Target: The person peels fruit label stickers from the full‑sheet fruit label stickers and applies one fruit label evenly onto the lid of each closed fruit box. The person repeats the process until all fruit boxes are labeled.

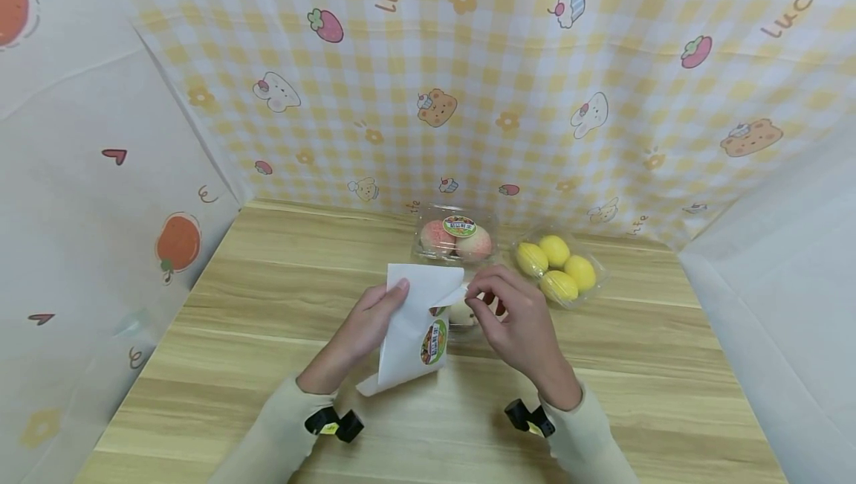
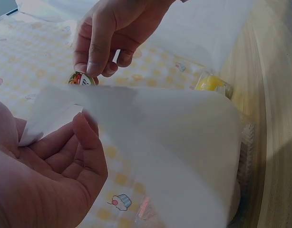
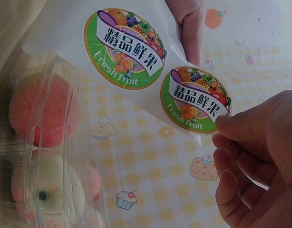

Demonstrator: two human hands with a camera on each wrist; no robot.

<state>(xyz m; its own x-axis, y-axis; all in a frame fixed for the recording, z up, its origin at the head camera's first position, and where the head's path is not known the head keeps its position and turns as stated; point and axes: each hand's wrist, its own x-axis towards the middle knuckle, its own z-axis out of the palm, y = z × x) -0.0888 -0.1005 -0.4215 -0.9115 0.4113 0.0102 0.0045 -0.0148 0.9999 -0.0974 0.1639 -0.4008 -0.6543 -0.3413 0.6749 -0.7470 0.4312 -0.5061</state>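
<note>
At frame center, the left hand is clamped on the white sticker sheet, thumb in front, apparently to steady it. The right hand pinches one edge of a fruit sticker, probably to keep the printed face untouched; its remaining attachment is unclear. Sheet and right hand partly cover a container; its contents are hard to identify. Beyond, right of center, lemons are grouped on the surface inside clear packaging; behind center, peaches sit boxed, partly label-covered.

Near fruit box partly hidden behind sticker sheet; right hand cut off by right wrist view's edge.
</note>
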